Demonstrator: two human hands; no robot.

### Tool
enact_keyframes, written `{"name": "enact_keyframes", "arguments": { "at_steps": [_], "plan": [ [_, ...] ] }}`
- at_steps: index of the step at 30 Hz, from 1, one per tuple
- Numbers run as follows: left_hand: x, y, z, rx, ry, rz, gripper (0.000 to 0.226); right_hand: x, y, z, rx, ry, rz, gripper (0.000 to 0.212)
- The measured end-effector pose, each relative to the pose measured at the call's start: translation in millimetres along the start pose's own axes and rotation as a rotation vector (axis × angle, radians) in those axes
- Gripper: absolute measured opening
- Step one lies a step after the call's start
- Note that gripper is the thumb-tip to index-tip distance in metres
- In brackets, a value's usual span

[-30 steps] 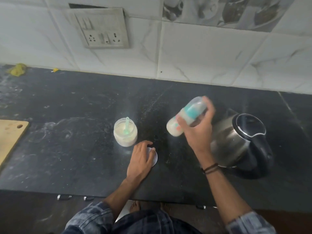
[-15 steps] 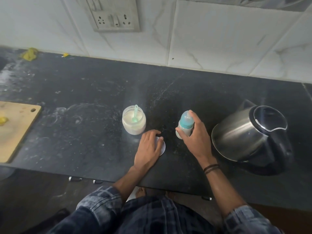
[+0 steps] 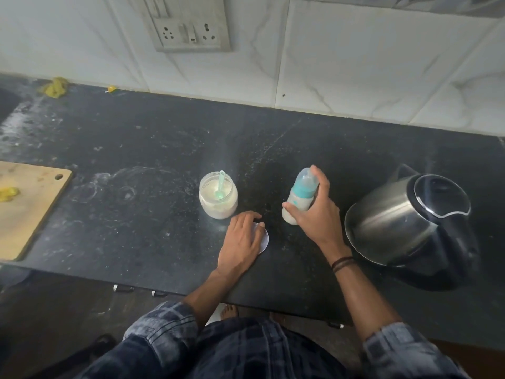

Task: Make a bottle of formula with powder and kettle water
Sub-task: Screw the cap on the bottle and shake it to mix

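Observation:
A small baby bottle (image 3: pixel 300 192) with a teal collar and clear cap holds milky liquid. It stands nearly upright on the black counter (image 3: pixel 142 149), and my right hand (image 3: pixel 314 214) is wrapped around it. My left hand (image 3: pixel 241 242) lies flat on a white round lid (image 3: pixel 264 237) on the counter, fingers spread. An open jar of white powder (image 3: pixel 217 199) with a teal scoop (image 3: pixel 220 186) standing in it sits just beyond my left hand. A steel electric kettle (image 3: pixel 404 222) with a black lid stands to the right of the bottle.
A wooden cutting board (image 3: pixel 26 206) with a yellow scrap lies at the counter's left edge. Yellow scraps (image 3: pixel 54 87) sit by the tiled wall, below a socket panel (image 3: pixel 188 28). The counter's front edge runs just past my wrists.
The bottle was tilted on its side in the air a second ago; now it is upright and low on the counter in my right hand. My left hand has stayed on the lid.

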State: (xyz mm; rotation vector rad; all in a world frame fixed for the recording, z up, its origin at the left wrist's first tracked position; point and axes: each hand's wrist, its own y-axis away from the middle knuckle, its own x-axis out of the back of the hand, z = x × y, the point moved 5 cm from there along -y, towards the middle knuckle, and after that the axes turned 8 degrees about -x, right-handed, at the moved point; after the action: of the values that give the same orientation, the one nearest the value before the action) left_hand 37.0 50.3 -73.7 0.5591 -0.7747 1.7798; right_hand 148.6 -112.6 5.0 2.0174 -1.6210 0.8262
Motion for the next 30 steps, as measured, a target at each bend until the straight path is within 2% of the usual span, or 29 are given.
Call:
{"name": "enact_keyframes", "arguments": {
  "at_steps": [3, 6, 8, 10, 12, 15, 17, 19, 20, 21, 23, 25, 26, 29, 30],
  "plan": [
    [-0.2, 0.3, -0.9, 0.012, 0.006, 0.003, 0.023, 36.8, 0.6, -30.1, 0.104, -0.188, 0.103, 0.102],
    [0.4, -1.1, 0.4, 0.011, 0.001, 0.016, 0.022, 67.4, 9.1, -50.1, 0.208, -0.535, 0.38, 0.105],
    [0.8, -0.9, 1.1, 0.013, 0.005, 0.021, 0.022, 60.2, 10.6, -44.4, 0.149, -0.69, 0.38, 0.107],
    [2.5, -0.4, 1.7, 0.016, 0.014, 0.026, 0.022, 44.9, 10.0, -39.3, 0.076, -0.581, 0.218, 0.106],
    [4.0, -0.7, 3.6, 0.016, 0.017, 0.024, 0.022, 48.6, 13.8, -36.9, 0.119, -0.475, 0.199, 0.102],
    [6.4, -2.5, 8.3, -0.01, -0.006, 0.038, 0.022, 81.4, 23.1, -51.6, 0.188, -0.624, 0.476, 0.1],
    [7.3, -1.9, 7.9, -0.021, -0.009, 0.051, 0.022, 82.3, 21.5, -51.8, 0.174, -0.563, 0.537, 0.099],
    [6.8, -0.7, 6.2, -0.016, 0.005, 0.048, 0.021, 65.0, 14.2, -45.7, 0.166, -0.389, 0.335, 0.098],
    [7.0, -1.0, 6.5, -0.018, 0.01, 0.049, 0.021, 60.5, 13.0, -42.4, 0.152, -0.396, 0.262, 0.099],
    [7.7, -1.0, 8.3, -0.024, 0.011, 0.053, 0.021, 63.0, 13.4, -44.0, 0.163, -0.418, 0.278, 0.1],
    [9.9, -3.7, 13.2, -0.049, -0.013, 0.067, 0.019, 78.5, 14.5, -53.8, 0.21, -0.533, 0.459, 0.099],
    [10.0, -3.9, 13.0, -0.084, -0.041, 0.082, 0.017, 85.4, 12.7, -60.6, 0.196, -0.655, 0.553, 0.102],
    [9.4, -3.0, 11.7, -0.076, -0.038, 0.082, 0.016, 81.6, 8.4, -60.0, 0.171, -0.626, 0.536, 0.103],
    [9.6, -1.4, 10.8, -0.054, -0.008, 0.081, 0.015, 65.9, 2.1, -54.6, 0.119, -0.44, 0.318, 0.098],
    [9.7, -1.6, 13.8, -0.065, -0.003, 0.079, 0.015, 69.5, 5.1, -54.8, 0.127, -0.466, 0.342, 0.097]
  ]
}}
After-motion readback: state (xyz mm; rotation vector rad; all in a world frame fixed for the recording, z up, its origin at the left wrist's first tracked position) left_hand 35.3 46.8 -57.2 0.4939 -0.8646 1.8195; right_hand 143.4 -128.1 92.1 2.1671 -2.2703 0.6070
